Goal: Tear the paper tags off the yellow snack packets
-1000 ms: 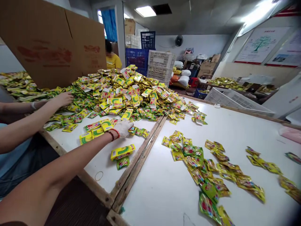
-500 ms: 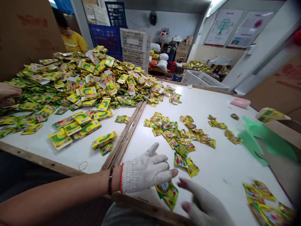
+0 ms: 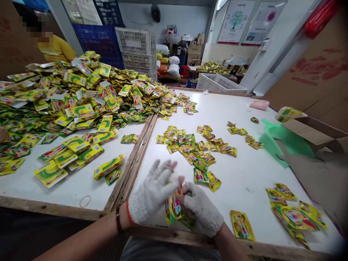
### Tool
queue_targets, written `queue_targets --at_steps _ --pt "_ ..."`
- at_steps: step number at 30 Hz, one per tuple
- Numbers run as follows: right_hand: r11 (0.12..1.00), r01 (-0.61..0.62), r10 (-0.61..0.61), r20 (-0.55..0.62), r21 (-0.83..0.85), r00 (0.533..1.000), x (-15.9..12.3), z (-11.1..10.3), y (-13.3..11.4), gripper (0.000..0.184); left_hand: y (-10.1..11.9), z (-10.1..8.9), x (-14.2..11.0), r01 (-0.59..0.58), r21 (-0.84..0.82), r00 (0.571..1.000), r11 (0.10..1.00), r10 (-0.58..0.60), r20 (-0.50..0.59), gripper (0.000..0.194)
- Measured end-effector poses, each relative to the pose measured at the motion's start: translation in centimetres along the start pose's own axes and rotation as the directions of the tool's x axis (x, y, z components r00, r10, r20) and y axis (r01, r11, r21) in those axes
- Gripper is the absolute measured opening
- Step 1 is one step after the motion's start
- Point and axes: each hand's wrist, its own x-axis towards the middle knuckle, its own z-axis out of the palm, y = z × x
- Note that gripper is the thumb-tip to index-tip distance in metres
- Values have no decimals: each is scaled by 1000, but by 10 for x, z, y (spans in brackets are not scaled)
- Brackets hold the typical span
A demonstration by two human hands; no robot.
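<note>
Both of my hands wear white knitted gloves with bare fingertips, and they meet over the table's front edge. Pinched in my right hand point(image 3: 203, 209) are small shiny sachets point(image 3: 174, 207), yellow and green. My left hand point(image 3: 152, 192) is beside them with its fingers stretched out and slightly smeared; whether its thumb touches the sachets I cannot tell. A lone yellow sachet point(image 3: 243, 225) lies flat to the right of my right hand. Beyond my hands, a loose cluster of sachets point(image 3: 187, 145) spreads over the white tabletop point(image 3: 239, 174).
A large heap of sachets and flat yellow boxes point(image 3: 81, 108) covers the left table. A wooden strip point(image 3: 136, 159) divides the tables. At right are a sachet pile point(image 3: 295, 214), a green dustpan-like piece point(image 3: 288, 141) and an open carton point(image 3: 315, 130). A person in yellow point(image 3: 58, 49) is behind the heap.
My view has swung to the right. My right hand has moved left and taken hold of sachets that lay by my left hand. The lone sachet at right now shows.
</note>
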Motion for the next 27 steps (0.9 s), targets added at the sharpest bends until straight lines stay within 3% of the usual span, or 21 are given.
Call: queue_targets --at_steps 1,2,4,6,7,9,12,14,16,19,23,25,27 --pt "998 -23 24 -15 62 1000 2 1 2 19 -2 3 -3 164 -67 984 984 -168 -65 45" --pt "994 -22 26 -33 108 999 3 2 4 24 -4 7 -7 330 -185 933 926 -350 -85 48" --pt "990 37 -27 -72 137 997 4 4 8 37 -2 12 -12 576 -492 771 653 -635 60 47" --pt "989 104 -93 -105 106 990 2 8 10 44 4 16 -16 652 -703 632 283 -715 298 46" --pt "988 132 -122 -127 77 984 0 10 12 45 9 17 -17 639 -755 597 144 -713 369 45" --pt "986 165 -160 -174 12 972 -6 14 16 45 17 19 -20 576 -817 572 21 -724 385 42" --pt "980 199 -200 -229 -26 953 -15 18 22 40 21 19 -26 544 -837 609 65 -716 341 32" --pt "971 236 -237 -243 -36 941 -18 18 24 35 19 18 -31 575 -804 656 148 -670 346 28" --pt "957 270 -287 -246 -103 926 -20 16 24 29 16 16 -34 615 -751 677 239 -648 348 26" --pt "933 287 -333 -214 -220 918 -20 12 17 21 14 9 -33 637 -703 701 317 -618 357 25" --pt "917 286 -337 -157 -278 928 -18 11 3 18 16 -2 -26 596 -692 777 407 -511 368 18" --pt "934 282 -318 -154 -219 935 -15 13 -1 15 17 -4 -27 599 -681 778 421 -506 372 17" --pt "961 262 -272 -128 -87 954 -12 16 -1 22 17 -3 -30 610 -708 753 355 -537 380 21"
